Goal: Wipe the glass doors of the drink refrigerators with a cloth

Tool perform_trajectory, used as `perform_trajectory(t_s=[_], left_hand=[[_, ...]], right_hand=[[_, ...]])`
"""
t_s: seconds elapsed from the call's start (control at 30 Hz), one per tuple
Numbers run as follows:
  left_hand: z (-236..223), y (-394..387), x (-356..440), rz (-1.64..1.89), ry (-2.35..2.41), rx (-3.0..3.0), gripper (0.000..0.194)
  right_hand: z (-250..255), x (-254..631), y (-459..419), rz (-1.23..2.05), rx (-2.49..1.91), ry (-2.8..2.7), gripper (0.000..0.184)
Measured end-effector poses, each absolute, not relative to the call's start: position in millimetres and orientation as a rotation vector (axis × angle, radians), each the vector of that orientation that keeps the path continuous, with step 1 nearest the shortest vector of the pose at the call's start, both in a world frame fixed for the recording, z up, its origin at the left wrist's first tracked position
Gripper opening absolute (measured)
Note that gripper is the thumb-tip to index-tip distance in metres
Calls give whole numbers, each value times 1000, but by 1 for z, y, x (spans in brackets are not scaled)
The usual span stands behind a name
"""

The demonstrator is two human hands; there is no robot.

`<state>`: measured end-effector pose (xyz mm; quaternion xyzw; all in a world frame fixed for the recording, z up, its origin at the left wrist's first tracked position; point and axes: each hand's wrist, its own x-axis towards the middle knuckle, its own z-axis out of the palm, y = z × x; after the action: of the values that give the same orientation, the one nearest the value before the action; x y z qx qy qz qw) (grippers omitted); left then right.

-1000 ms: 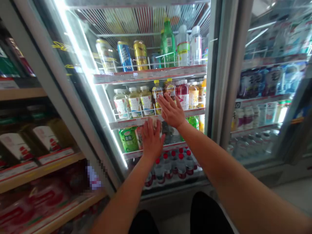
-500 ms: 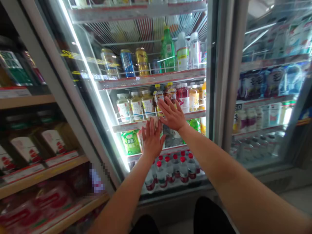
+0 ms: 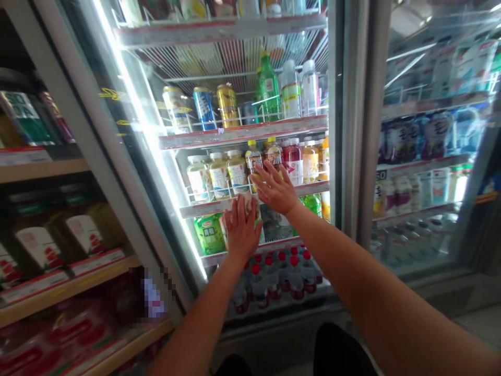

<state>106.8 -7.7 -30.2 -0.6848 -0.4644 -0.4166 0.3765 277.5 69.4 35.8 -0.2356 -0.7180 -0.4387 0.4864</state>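
Both of my hands reach toward the lit drinks cooler, palms forward. My left hand (image 3: 242,234), fingers stretched out, lies before a pale package (image 3: 256,211) on the lower shelf; whether it touches the package is hard to tell. A green pouch (image 3: 210,233) stands to its left. Higher and to the right, my right hand (image 3: 277,192) is spread in front of yellow-capped bottles (image 3: 272,149) and the shelf edge. A bottle of red drink (image 3: 293,156) is just beyond its fingertips. Nothing shows in either hand.
Cans (image 3: 203,108) and a green bottle (image 3: 268,86) stand on the shelf above. Red-capped bottles (image 3: 258,284) fill the cooler floor. A metal door frame (image 3: 358,120) borders the right side, with another cooler beyond. Shelves of bottles (image 3: 39,237) flank the left.
The cooler's contents sit slightly lower in view. My right hand has shifted a little down and left across the bottles; my left hand stays in front of the package.
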Motion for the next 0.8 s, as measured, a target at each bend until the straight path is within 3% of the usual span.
perform_trajectory(t_s=[0.27, 0.47, 0.7, 0.8], left_hand=[[48, -1, 104, -1324, -1227, -1604, 59], [28, -2, 110, -1248, -1171, -1723, 59], [71, 6, 87, -1487, -1233, -1456, 62], [77, 4, 97, -1337, -1122, -1648, 57]], right_hand=[[35, 279, 71, -1116, -558, -1766, 60], [34, 278, 72, -1153, -523, -1734, 61], [35, 278, 69, -1064, -539, -1808, 59], [36, 279, 68, -1029, -546, -1855, 56]])
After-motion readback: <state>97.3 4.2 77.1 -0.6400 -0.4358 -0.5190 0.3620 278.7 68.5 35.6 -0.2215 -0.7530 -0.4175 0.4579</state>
